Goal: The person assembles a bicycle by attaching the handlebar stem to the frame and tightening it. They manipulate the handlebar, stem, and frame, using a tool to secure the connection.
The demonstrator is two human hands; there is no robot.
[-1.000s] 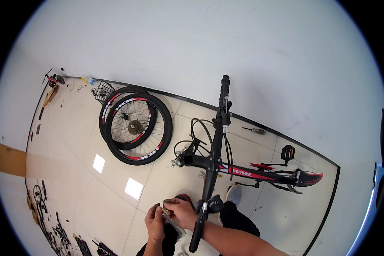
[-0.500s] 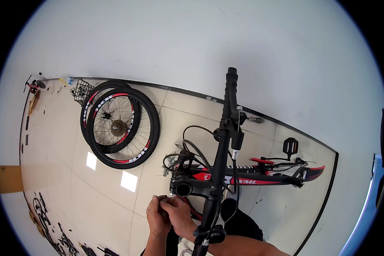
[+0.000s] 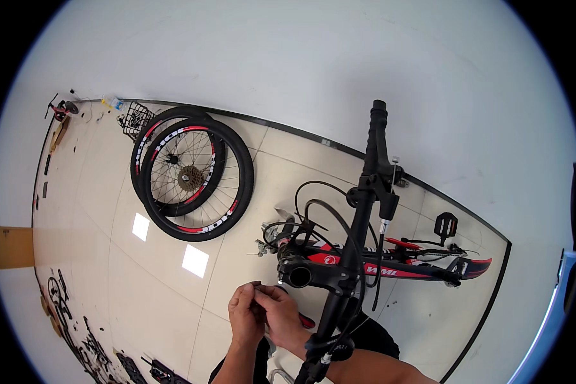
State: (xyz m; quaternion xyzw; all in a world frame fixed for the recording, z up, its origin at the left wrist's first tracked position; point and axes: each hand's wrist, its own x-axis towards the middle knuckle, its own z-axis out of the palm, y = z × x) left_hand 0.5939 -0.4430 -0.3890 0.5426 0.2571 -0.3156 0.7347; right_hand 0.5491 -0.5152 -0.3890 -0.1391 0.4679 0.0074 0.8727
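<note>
While left hand (image 3: 246,317) meets right hand (image 3: 281,320), bar (image 3: 355,246) looms

They're together just left of the bar, likely because it's fiddly, small work; whether either clamps anything, I can't tell! Right forearm (image 3: 371,366) runs beneath the bar, presumably for reach.

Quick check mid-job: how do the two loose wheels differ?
The overlapping wheel is nearer the camera and shows almost whole; the covered wheel is partly hidden behind it. The overlapping wheel carries a brownish sprocket cluster at its centre, while the covered wheel shows a slim black hub, no sprockets visible. Both have black tyres and red-and-white rim markings.
</note>
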